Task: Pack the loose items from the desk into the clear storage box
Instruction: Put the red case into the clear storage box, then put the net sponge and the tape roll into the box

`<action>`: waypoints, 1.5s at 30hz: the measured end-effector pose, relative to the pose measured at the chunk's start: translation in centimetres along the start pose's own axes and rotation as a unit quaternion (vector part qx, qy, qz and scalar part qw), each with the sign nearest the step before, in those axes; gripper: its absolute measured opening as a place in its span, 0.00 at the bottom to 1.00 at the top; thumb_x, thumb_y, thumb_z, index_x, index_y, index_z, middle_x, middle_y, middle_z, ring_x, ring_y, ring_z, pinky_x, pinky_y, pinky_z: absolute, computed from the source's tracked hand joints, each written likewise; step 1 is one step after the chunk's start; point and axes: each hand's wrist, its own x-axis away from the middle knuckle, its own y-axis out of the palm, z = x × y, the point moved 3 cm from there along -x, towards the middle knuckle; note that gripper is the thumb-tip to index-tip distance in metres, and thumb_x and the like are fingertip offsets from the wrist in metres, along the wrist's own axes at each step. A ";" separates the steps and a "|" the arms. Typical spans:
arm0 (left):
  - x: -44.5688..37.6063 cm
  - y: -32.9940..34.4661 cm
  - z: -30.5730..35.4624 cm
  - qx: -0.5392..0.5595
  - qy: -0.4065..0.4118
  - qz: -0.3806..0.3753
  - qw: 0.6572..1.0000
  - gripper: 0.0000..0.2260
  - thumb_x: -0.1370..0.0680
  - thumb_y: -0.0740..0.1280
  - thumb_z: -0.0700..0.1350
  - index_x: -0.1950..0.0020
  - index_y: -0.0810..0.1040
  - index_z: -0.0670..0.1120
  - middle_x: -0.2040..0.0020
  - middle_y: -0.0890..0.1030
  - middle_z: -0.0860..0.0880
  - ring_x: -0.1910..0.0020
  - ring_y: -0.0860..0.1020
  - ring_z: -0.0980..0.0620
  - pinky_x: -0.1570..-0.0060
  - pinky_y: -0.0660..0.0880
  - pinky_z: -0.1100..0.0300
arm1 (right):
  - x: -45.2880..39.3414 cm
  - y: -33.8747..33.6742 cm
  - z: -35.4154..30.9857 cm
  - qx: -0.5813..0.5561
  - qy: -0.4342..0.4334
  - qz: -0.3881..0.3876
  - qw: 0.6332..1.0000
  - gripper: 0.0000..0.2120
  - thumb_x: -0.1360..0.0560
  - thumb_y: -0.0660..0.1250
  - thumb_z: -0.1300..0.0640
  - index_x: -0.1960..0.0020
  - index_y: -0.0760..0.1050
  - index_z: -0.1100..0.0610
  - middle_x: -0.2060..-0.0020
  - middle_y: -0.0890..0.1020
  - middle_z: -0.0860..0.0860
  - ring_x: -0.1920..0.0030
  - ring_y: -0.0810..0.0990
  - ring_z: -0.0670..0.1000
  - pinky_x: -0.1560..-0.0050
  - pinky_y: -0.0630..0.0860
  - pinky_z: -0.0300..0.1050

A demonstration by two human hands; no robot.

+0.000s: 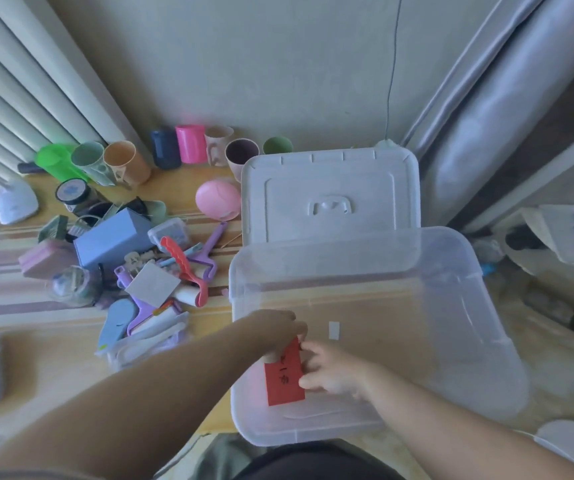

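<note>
**Red card going into the box, the pile still waiting**

We have both hands over the near left corner of the clear storage box (451, 271), which looks bare inside apart from what we hold. Our left hand (273, 327) pinches the top of the red card (283, 375) from the left; our right hand (327, 370) curls its fingers onto the card's right edge. So each grip is closed on the same card, which sits between the two hands, tilted, its lower end close to the near wall. Whether it touches the bottom we cannot tell.

What could go wrong, as we judge it: a thin card let go at a slant may slide flat against the wall or stand on edge, awkward under later bulkier things. Our left forearm crosses the box's left rim, and a careless withdrawal could nudge the box on the worktop (53, 358).

The lid (330, 188) lies just beyond the box, off and clear of us. The pile of loose items (147, 268) lies to the left, well apart from either grip, with the row of cups (188, 147) beyond it.
</note>
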 end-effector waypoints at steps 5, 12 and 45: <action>0.4 0.5 1.0 -0.152 -0.063 0.028 0.986 0.19 0.21 0.67 0.43 0.30 0.72 0.52 0.38 0.75 0.45 0.41 0.77 0.41 0.44 0.67 0.48 | 0.4 1.4 -0.5 0.222 -0.003 -0.032 0.975 0.51 0.23 0.70 0.44 0.19 0.33 0.35 0.23 0.70 0.49 0.32 0.77 0.54 0.31 0.73 0.53; 6.1 -3.0 -0.8 -0.003 0.146 0.300 0.943 0.17 0.21 0.65 0.46 0.33 0.77 0.55 0.41 0.81 0.49 0.45 0.79 0.44 0.51 0.74 0.51 | 0.3 1.8 -2.9 0.439 -0.054 0.143 0.885 0.22 0.21 0.62 0.45 0.28 0.66 0.42 0.35 0.74 0.45 0.48 0.78 0.51 0.48 0.80 0.55; 11.5 18.5 -34.2 0.351 -0.289 0.220 0.863 0.36 0.26 0.71 0.59 0.23 0.59 0.57 0.34 0.70 0.44 0.36 0.71 0.37 0.43 0.75 0.43 | -16.3 12.5 -27.9 0.599 -0.230 0.319 0.698 0.39 0.42 0.81 0.50 0.34 0.71 0.51 0.37 0.73 0.48 0.37 0.70 0.59 0.45 0.72 0.57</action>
